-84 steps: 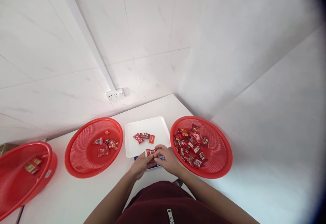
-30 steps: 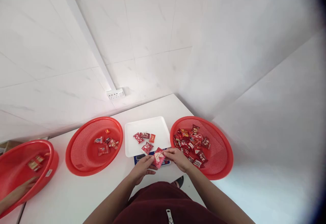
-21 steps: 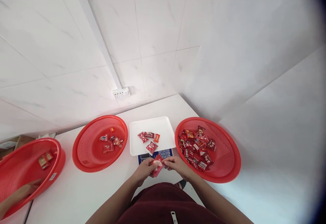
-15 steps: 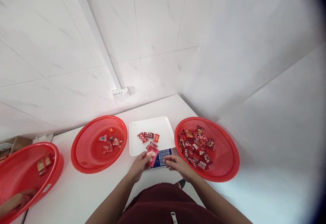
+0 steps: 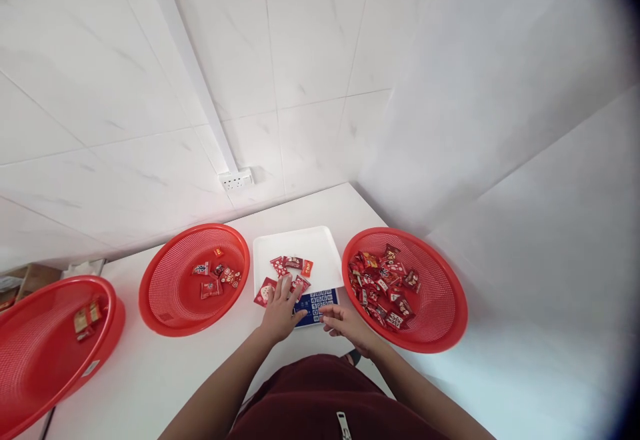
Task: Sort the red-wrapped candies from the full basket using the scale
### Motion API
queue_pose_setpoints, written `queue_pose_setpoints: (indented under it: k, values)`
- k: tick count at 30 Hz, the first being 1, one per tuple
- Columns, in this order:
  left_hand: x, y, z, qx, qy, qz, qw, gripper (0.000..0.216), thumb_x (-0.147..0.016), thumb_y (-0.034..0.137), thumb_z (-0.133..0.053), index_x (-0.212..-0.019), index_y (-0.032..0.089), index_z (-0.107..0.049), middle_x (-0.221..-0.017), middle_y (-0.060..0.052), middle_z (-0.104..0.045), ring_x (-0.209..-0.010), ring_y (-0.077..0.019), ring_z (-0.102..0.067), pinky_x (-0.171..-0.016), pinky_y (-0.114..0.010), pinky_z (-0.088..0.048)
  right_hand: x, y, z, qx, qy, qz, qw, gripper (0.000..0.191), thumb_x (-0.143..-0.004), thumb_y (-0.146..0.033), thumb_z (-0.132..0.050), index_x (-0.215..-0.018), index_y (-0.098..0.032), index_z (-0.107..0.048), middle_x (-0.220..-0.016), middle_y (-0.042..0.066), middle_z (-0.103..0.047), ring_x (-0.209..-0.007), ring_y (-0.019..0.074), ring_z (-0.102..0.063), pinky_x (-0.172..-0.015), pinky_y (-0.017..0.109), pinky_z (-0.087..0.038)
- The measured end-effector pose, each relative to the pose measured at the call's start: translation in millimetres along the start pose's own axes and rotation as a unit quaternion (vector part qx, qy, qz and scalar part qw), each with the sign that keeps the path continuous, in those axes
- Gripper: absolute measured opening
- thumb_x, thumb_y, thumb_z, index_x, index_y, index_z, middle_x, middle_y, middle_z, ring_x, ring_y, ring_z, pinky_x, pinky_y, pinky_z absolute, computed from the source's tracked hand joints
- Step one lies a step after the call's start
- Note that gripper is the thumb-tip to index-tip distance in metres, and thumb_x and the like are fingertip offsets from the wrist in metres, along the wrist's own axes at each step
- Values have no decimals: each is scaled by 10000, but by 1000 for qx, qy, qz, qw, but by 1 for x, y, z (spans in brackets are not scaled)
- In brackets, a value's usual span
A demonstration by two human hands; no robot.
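My left hand [image 5: 281, 315] is open with its fingers spread, over the front edge of a white weighing tray [image 5: 325, 247]. Beside its fingers a red packet with a pale round print [image 5: 264, 291] lies at the tray's front left. Another red wrapped snack [image 5: 301, 283] shows by my fingertips, partly hidden. Farther back on the tray are a brown-red snack [image 5: 293, 262], a dotted red one [image 5: 279, 266] and an orange-red one [image 5: 307, 268]. Fingers slightly curled but apart, my right hand [image 5: 347, 327] holds nothing visible, close to the scale's blue keypad [image 5: 315, 305].
To the right stands a red mesh basket [image 5: 447, 293] heaped with wrapped snacks [image 5: 383, 287]. A second red basket [image 5: 163, 287] on the left holds several snacks. Another red basket [image 5: 40, 360] sits at far left. A wall socket [image 5: 237, 179] is behind the table.
My left hand has let go of the red packet, which now rests on the tray's front left, and its fingers have spread. A person's hand has left the far-left basket.
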State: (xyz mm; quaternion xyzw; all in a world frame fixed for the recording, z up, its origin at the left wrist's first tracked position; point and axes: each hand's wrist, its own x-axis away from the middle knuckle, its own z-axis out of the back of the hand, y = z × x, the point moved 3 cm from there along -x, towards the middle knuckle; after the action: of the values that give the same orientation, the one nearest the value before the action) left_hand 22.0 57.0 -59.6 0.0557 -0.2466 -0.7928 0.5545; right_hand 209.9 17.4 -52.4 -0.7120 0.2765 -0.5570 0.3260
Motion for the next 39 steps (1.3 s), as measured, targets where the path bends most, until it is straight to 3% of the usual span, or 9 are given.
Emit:
queue_pose_setpoints:
  k: [9, 14, 17, 24, 29, 33, 36, 39]
  values:
    - [-28, -11, 13, -15, 15, -25, 999, 617, -861, 524, -391, -1409, 247, -323, -1539, -87, -141, -1405, -312, -74, -1093, -525, -157, -1, 8, 4, 3, 5, -2, 1000, 378, -613, -384, -737, -927, -190, -658, -840, 38, -666, -703, 130, -591, -664, 259, -438]
    - [-12, -17, 18, -40, 87, 61, 994, 601, -854, 534, -393, -1374, 233, -390, -1506, -117, -246, -1395, -323, -127, -1097, -547, -103, 0, 13, 11, -6, 21, 0, 1000, 371, -617, -377, -736, -931, -193, -663, -846, 39, -668, -701, 134, -596, -656, 259, -440]
    - [-1, -21, 12, -15, 98, 88, 991, 585, -859, 497, -412, -1376, 223, -385, -1494, -139, -269, -1384, -336, -164, -1085, -549, -152, 1, 12, 11, -6, 24, -2, 1000, 374, -607, -371, -743, -926, -191, -667, -836, 38, -672, -693, 133, -599, -648, 257, -440]
    - [-13, -18, 5, 104, 50, 16, 993, 565, -837, 417, -490, -1360, 228, -395, -1504, -117, -246, -1391, -299, -164, -1098, -485, -182, 6, -5, 11, -11, 39, 23, 999, 342, -614, -349, -744, -904, -185, -668, -783, 25, -668, -681, 130, -599, -630, 250, -444]
    - [-11, -11, 5, 175, 71, 9, 982, 531, -809, 389, -535, -1307, 221, -460, -1481, -119, -296, -1396, -289, -151, -1114, -473, -144, 13, -13, 29, -34, 78, 47, 995, 317, -638, -348, -727, -905, -186, -667, -782, 18, -667, -672, 118, -597, -635, 246, -451]
    - [3, -9, 3, 206, 60, 11, 977, 489, -794, 376, -558, -1256, 221, -509, -1443, -133, -363, -1368, -302, -241, -1113, -472, -156, 16, -6, 37, -16, 100, 62, 993, 301, -653, -335, -723, -914, -191, -676, -781, 33, -672, -702, 150, -618, -637, 265, -477]
    - [14, -18, 9, 201, 76, 30, 976, 473, -797, 382, -551, -1240, 221, -520, -1422, -136, -396, -1362, -299, -258, -1114, -471, -154, 22, -6, 45, 7, 121, 101, 988, 346, -641, -297, -743, -967, -207, -673, -829, 54, -685, -796, 211, -637, -656, 299, -509]
    - [25, -41, 26, 147, 142, 59, 977, 498, -818, 405, -503, -1266, 188, -493, -1431, -155, -377, -1381, -294, -207, -1117, -461, -150, 40, -20, 82, 18, 132, 126, 983, 422, -671, -281, -718, -1083, -246, -636, -944, 60, -686, -938, 261, -621, -692, 324, -530]
